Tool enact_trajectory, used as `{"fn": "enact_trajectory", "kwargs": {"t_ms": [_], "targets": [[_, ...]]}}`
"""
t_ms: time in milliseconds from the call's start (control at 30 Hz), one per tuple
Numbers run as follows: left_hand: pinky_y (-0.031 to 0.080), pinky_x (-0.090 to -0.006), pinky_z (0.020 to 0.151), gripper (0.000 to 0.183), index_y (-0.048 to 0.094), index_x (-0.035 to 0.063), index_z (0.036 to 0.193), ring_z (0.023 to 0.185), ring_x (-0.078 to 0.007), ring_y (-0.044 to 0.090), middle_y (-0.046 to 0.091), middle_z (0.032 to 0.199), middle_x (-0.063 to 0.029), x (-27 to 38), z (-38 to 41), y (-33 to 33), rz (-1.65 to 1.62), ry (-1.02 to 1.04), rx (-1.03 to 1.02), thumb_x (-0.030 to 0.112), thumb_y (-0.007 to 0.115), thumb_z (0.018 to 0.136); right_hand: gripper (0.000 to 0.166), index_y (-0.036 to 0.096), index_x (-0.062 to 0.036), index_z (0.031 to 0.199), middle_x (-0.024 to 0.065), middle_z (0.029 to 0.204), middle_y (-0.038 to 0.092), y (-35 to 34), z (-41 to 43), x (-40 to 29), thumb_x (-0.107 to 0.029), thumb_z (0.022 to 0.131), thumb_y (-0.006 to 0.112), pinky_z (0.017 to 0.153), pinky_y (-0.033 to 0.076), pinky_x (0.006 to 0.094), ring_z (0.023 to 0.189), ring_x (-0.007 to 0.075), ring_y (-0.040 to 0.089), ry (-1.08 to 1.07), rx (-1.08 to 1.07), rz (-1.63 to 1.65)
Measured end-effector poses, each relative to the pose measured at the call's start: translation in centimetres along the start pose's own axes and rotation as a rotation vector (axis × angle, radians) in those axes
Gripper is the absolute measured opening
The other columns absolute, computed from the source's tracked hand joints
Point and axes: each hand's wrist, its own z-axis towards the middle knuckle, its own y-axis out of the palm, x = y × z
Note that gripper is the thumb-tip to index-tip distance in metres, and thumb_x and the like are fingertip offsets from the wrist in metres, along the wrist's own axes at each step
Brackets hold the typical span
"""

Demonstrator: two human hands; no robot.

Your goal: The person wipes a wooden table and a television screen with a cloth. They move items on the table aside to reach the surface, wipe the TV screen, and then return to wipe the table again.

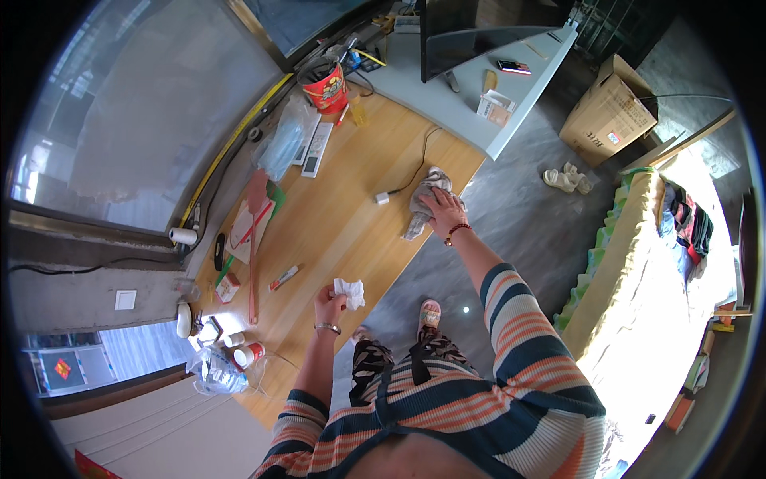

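On the wooden tabletop [353, 221], near its front edge, my right hand [444, 211] presses flat on a crumpled grey cloth [417, 209]. The cloth spreads out beyond my fingers on the far side and toward me. My left hand [330, 306] pinches a crumpled white tissue [350, 292] above the table's near edge. A white charger plug [382, 198] lies left of the cloth, its dark cable running back toward the grey-blue desk. Closer to my left hand is a small white tube [284, 278] with coloured markings.
A pink fly swatter [254, 239], remote controls [317, 149], a plastic bag [286, 141] and a red bucket [325, 90] line the window side. Cups [248, 355] and a clear bag [216, 371] stand at the near left. A monitor [479, 48] occupies the adjoining desk [407, 66]. Beyond are a cardboard box [607, 114] and bed [646, 287].
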Motion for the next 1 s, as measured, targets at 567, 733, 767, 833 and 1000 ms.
{"fn": "enact_trajectory", "kwargs": {"t_ms": [567,733,767,833,1000], "targets": [[0.055,-0.0301,0.062,0.045,0.059,0.0049,0.122,0.078,-0.0164,0.066,0.066,0.092,-0.0059,3.6,11.4,14.3,-0.015,-0.246,-0.506,0.001,0.065,0.078,0.069,0.041,-0.0319,0.144,0.0073,0.158,0.025,-3.6,12.8,7.9,-0.016,0.082,0.067,0.118,0.025,0.0438,0.147,0.0269,0.022,0.231,-0.099,0.027],[0.053,-0.0291,0.056,0.055,0.056,0.0071,0.129,0.075,-0.0152,0.065,0.066,0.095,-0.0064,-0.2,17.6,17.3,0.107,-0.216,-0.509,-0.002,0.065,0.076,0.059,0.048,-0.0293,0.140,0.0084,0.156,0.031,-2.8,12.1,8.2,-0.010,0.085,0.054,0.116,0.028,0.0453,0.145,0.0278,0.026,0.182,0.017,0.004],[0.052,-0.0284,0.054,0.057,0.056,0.0074,0.130,0.074,-0.0147,0.065,0.066,0.096,-0.0065,-0.4,19.2,17.1,0.097,-0.124,-0.468,-0.003,0.065,0.075,0.058,0.052,-0.0277,0.137,0.0077,0.153,0.034,-2.0,11.7,7.8,-0.009,0.082,0.056,0.114,0.031,0.0465,0.143,0.0270,0.029,0.090,0.103,-0.036],[0.052,-0.0291,0.054,0.055,0.057,0.0083,0.127,0.074,-0.0160,0.064,0.065,0.097,-0.0068,1.4,19.8,18.2,0.110,-0.064,-0.352,-0.005,0.062,0.074,0.064,0.053,-0.0251,0.136,0.0091,0.148,0.042,-1.1,8.6,8.8,-0.010,0.075,0.067,0.110,0.035,0.0471,0.139,0.0289,0.035,-0.100,0.129,-0.001],[0.058,-0.0364,0.066,0.051,0.057,0.0070,0.126,0.091,-0.0219,0.066,0.063,0.107,-0.0097,4.9,21.0,18.1,-0.103,-0.138,-0.210,-0.007,0.056,0.076,0.056,0.058,-0.0228,0.129,0.0084,0.144,0.045,-4.9,2.6,13.1,-0.008,0.076,0.060,0.109,0.036,0.0471,0.136,0.0285,0.038,-0.236,-0.124,0.158]]}}
